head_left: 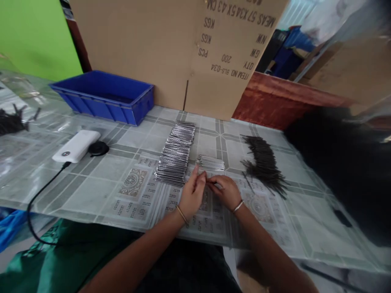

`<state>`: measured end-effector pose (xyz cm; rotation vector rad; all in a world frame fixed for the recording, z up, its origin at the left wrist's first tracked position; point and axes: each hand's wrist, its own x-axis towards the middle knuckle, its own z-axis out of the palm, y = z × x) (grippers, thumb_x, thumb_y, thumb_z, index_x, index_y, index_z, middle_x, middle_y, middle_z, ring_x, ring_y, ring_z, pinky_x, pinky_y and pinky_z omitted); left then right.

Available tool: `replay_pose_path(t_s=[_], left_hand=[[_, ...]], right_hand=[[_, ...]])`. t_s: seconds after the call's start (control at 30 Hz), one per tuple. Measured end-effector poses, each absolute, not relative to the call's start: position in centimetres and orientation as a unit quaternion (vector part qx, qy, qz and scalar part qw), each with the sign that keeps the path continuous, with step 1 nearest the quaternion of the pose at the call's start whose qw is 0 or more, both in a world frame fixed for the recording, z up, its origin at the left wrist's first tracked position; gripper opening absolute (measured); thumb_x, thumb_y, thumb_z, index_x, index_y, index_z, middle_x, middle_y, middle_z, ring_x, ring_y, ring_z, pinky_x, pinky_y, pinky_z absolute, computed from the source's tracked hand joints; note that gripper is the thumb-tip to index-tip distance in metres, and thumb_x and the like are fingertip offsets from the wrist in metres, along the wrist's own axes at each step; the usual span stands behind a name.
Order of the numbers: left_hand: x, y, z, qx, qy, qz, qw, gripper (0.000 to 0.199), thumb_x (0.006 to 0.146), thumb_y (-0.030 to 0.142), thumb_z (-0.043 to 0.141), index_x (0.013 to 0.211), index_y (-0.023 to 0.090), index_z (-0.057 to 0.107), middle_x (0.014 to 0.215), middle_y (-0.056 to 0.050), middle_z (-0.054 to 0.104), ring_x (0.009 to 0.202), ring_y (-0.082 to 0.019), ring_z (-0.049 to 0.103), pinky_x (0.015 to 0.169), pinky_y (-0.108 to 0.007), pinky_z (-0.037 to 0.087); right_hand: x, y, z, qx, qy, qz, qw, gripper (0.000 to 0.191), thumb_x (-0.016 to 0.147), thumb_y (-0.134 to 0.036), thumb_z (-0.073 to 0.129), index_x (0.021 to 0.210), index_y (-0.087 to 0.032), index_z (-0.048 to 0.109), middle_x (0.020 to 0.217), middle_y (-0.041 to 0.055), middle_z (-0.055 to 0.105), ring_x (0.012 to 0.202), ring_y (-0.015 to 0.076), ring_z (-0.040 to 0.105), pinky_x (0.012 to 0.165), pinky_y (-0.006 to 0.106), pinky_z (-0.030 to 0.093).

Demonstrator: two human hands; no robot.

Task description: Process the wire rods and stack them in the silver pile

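My left hand (193, 192) and my right hand (225, 190) meet over the patterned table cover, fingers pinched close together. Between the fingertips is something small and dark, too small to name. Just beyond them lies a short row of thin silvery rods (211, 163). A longer row of shiny metal rods (175, 154) stretches away behind my left hand. Right of my hands, a pile of dark thin strips (263, 162) rests on the table, with a few strips loose at its near side.
A blue plastic bin (106, 95) stands at the back left before a large cardboard sheet (171, 49). Nearer are a white power bank (76, 145) with a black cable and a round black object (98, 148). More dark strips (14, 121) lie far left. A blurred black shape fills the right.
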<state>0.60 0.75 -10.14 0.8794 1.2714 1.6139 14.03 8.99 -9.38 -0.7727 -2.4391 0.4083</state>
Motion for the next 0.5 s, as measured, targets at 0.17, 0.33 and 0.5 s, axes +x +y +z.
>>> replay_pose_path(t_s=[0.17, 0.33, 0.5], left_hand=[[-1.7, 0.0, -7.9, 0.3, 0.481, 0.713, 0.412, 0.067, 0.093, 0.033, 0.053, 0.153, 0.021, 0.024, 0.151, -0.012, 0.044, 0.141, -0.02, 0.04, 0.118, -0.039, 0.033], [-7.6, 0.8, -6.6, 0.335, 0.529, 0.731, 0.273, 0.066, 0.095, 0.045, 0.048, 0.152, 0.02, 0.025, 0.157, -0.011, 0.033, 0.145, -0.02, 0.033, 0.121, -0.037, 0.027], [-14.1, 2.7, -8.0, 0.358, 0.679, 0.624, 0.147, 0.066, 0.095, 0.058, 0.04, 0.146, 0.016, 0.04, 0.157, -0.011, 0.034, 0.149, -0.024, 0.02, 0.124, -0.041, 0.012]], right_hand=[[8.3, 9.2, -7.2, -0.276, -0.91, 0.156, 0.268, 0.016, 0.095, -0.03, 0.057, 0.092, -0.021, 0.07, 0.088, 0.0043, 0.073, 0.082, 0.0181, 0.066, 0.076, 0.029, 0.047], [0.5, 9.6, -5.8, -0.293, -0.905, 0.158, 0.264, 0.015, 0.095, -0.029, 0.058, 0.097, -0.023, 0.071, 0.095, 0.0033, 0.073, 0.09, 0.0185, 0.064, 0.083, 0.03, 0.046], [-4.6, 9.6, -6.5, -0.337, -0.898, 0.121, 0.257, 0.02, 0.095, -0.035, 0.056, 0.105, -0.027, 0.071, 0.12, 0.0031, 0.067, 0.114, 0.0232, 0.056, 0.103, 0.042, 0.037]])
